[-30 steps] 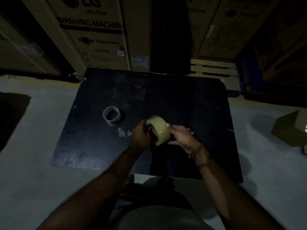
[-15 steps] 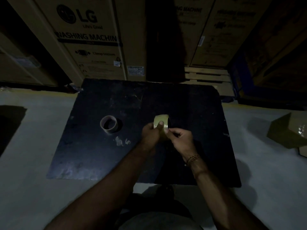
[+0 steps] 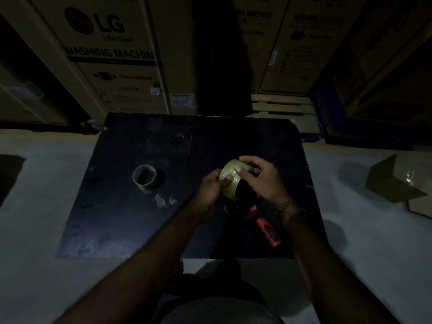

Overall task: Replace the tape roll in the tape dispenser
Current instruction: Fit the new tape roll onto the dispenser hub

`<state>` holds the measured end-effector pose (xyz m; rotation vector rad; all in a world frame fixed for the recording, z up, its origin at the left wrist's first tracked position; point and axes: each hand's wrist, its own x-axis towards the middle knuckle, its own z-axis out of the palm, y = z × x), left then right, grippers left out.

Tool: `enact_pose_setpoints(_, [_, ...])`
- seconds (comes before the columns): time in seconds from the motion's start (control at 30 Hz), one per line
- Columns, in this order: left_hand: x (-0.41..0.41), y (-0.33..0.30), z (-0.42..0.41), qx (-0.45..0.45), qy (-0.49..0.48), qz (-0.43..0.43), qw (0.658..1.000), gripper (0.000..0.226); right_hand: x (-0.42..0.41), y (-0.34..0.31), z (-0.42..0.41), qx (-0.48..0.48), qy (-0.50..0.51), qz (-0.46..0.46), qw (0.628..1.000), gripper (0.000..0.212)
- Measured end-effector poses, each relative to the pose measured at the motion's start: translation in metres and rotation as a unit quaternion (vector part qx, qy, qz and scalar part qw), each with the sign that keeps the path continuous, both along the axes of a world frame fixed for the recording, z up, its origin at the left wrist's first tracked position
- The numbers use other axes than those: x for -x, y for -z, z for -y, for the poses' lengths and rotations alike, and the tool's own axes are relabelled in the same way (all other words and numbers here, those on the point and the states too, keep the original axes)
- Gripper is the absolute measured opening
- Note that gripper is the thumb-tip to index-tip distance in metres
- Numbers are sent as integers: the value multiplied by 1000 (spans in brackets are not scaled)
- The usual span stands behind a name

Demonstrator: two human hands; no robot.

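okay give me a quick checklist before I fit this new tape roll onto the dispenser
1. New tape roll held: ok, gripped by both the left hand and the right hand.
2. Old empty core out of the way: ok, it sits apart on the black board.
3. Dispenser within reach: ok, it lies just below the hands.
4. Dispenser spindle free: cannot tell, too dark.
5. Loose tape end found: cannot tell.
6. Roll facing the right way: cannot tell.
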<state>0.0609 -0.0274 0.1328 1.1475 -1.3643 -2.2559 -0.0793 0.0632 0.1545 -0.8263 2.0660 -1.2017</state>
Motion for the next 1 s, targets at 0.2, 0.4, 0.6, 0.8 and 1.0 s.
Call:
enact_pose_setpoints(0.2, [6, 0, -4, 88, 23, 25, 996, 9, -2, -4, -2, 0, 36, -123, 992, 25])
enact_pose_setpoints(0.4, [11, -3, -8, 117, 44, 28, 992, 13, -3, -6, -3, 24, 68, -200, 977, 14])
enact_pose_setpoints(0.6, [18, -3, -10, 112, 45, 29, 992, 22, 2, -7, -1, 6, 61, -227, 972, 13])
enact_pose_setpoints(0.8, [20, -3, -12, 126, 60, 28, 990, 14, -2, -3, 0, -2, 89, -233, 968, 12])
enact_pose_setpoints(1.0, [16, -3, -17, 130, 59, 7, 990, 14, -2, -4, 2, -23, 144, -214, 966, 13])
